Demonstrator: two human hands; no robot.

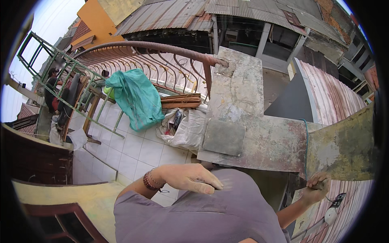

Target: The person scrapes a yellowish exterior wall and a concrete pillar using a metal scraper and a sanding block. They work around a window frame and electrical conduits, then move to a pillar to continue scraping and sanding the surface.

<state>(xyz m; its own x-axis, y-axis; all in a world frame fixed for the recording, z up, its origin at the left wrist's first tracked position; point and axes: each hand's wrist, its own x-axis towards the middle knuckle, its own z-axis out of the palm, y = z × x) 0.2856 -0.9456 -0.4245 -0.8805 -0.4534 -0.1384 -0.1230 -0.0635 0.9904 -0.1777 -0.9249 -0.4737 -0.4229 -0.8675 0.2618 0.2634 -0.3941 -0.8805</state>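
My left hand (190,178), with a beaded bracelet at the wrist, lies flat with fingers stretched out on grey-purple cloth (210,214) that covers my body or leg. It holds nothing. My right hand (317,187) reaches down to the right, its fingers curled tight around a small dark object at the lower edge of a stained yellowish wall (344,150). What the object is cannot be made out. A thin green cord (306,141) runs down the wall toward that hand. A worn concrete parapet (243,113) lies just beyond both hands.
A teal sack (135,97) hangs by a curved rusty railing (162,48). A green metal ladder (77,81) leans at left, near another person (52,87). White sacks (188,129) and a wooden bundle (180,101) rest on the tiled floor (133,150). Corrugated roofing (336,97) lies right.
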